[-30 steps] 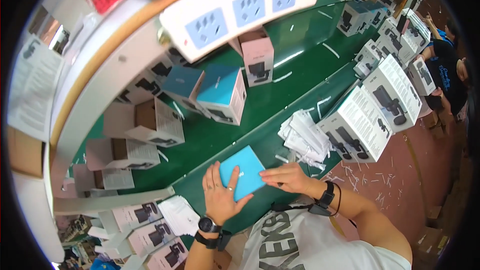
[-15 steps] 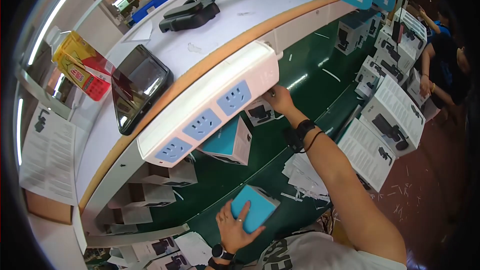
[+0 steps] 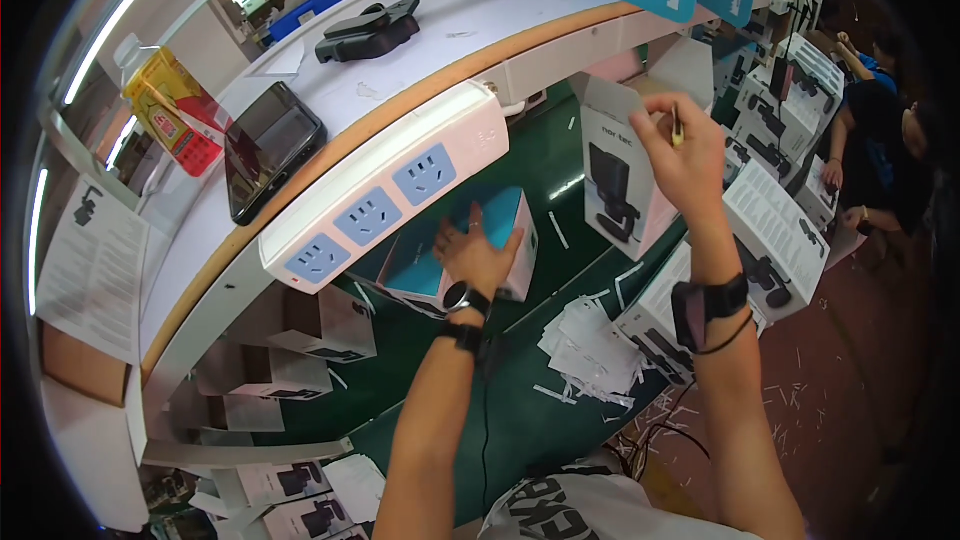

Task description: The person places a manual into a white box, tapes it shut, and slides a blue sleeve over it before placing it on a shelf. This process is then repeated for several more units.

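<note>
My left hand (image 3: 478, 258) lies with fingers spread on a blue surface of a blue-and-white carton (image 3: 517, 270), below the white power strip (image 3: 375, 205). Its fingertips are in shadow; I cannot tell whether a separate box lies beneath them. Raised at the right, my right hand (image 3: 692, 155) is closed at the top edge of a white carton (image 3: 607, 175). That carton has raised flaps and a dark microphone-like device printed on its front. A thin yellowish and dark thing (image 3: 677, 130) shows between the fingers, too small to name.
On the shelf above lie a phone (image 3: 270, 155), a yellow-and-red bottle (image 3: 172, 105) and a black molded part (image 3: 368, 32). Paper slips (image 3: 590, 350) are heaped on the green bench. More printed cartons (image 3: 765, 250) stand right; a person (image 3: 885, 140) works beyond.
My left hand has moved up from the bench front, where it held a small blue box, onto the blue-and-white carton. My right hand has come out from behind the power strip with the white carton.
</note>
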`<state>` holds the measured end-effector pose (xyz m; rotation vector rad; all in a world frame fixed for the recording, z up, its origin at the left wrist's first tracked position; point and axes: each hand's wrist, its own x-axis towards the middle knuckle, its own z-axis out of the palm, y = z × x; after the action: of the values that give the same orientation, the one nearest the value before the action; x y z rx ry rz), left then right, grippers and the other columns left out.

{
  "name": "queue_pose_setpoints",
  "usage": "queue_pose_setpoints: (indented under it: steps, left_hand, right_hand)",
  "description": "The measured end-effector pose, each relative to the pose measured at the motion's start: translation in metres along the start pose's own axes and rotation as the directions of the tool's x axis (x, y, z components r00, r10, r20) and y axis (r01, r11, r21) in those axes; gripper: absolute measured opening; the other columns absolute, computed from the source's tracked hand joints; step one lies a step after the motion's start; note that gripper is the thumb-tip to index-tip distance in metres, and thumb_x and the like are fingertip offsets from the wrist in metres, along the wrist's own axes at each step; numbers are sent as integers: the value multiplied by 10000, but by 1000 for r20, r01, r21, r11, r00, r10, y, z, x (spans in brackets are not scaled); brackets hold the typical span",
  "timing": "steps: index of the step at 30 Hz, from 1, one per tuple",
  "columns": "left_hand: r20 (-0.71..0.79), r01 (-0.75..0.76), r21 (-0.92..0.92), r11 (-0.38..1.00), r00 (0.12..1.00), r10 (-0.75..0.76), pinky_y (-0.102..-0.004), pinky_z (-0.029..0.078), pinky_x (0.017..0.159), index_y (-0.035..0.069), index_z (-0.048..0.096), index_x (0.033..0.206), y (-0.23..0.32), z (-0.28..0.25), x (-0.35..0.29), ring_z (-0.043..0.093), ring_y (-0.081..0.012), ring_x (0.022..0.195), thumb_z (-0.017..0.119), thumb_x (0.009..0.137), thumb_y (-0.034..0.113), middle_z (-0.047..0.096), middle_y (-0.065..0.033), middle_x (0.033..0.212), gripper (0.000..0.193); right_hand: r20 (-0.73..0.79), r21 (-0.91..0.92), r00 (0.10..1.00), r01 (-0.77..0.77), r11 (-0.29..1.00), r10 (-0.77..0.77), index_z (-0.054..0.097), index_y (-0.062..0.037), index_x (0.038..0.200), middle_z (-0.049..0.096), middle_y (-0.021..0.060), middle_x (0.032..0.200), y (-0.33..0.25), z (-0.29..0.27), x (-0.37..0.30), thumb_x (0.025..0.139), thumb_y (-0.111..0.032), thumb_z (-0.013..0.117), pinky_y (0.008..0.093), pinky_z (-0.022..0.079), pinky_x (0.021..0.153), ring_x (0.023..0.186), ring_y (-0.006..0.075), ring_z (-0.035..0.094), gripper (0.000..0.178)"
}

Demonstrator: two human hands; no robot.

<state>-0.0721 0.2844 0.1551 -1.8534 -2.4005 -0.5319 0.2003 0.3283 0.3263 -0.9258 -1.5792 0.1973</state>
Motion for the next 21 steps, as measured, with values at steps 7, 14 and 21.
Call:
queue_pose_setpoints:
  steps: [7, 14, 21]
  left_hand:
    - [-181, -236, 31, 971, 954, 238, -623, 257, 1214, 45, 536, 1504, -11, 78, 2, 358, -508, 1472, 594, 964, 570, 386, -309, 1595, 756]
    - [68, -157, 162, 974, 987, 148, -628, 254, 1222, 45, 536, 1490, -113, 7, -71, 391, -469, 1461, 624, 982, 412, 426, -288, 1570, 632]
    - [233, 185, -847, 498, 972, 35, -489, 433, 1130, 8, 418, 1530, -95, -117, -283, 404, -466, 1453, 873, 817, 281, 338, -307, 1622, 888]
  right_hand:
    - [26, -24, 993, 115, 993, -114, 683, -8, 932, 544, 33, 705, -38, -44, -54, 861, -38, 798, 268, 386, 573, 612, 105, 491, 139]
    - [154, 153, 967, 181, 971, -205, 677, -3, 911, 623, 68, 769, -126, -18, -89, 807, 15, 817, 279, 417, 551, 610, 143, 555, 176]
    - [315, 156, 903, 256, 954, -293, 720, -110, 849, 679, 36, 743, -155, 40, -216, 740, -50, 834, 331, 496, 574, 625, 233, 653, 169]
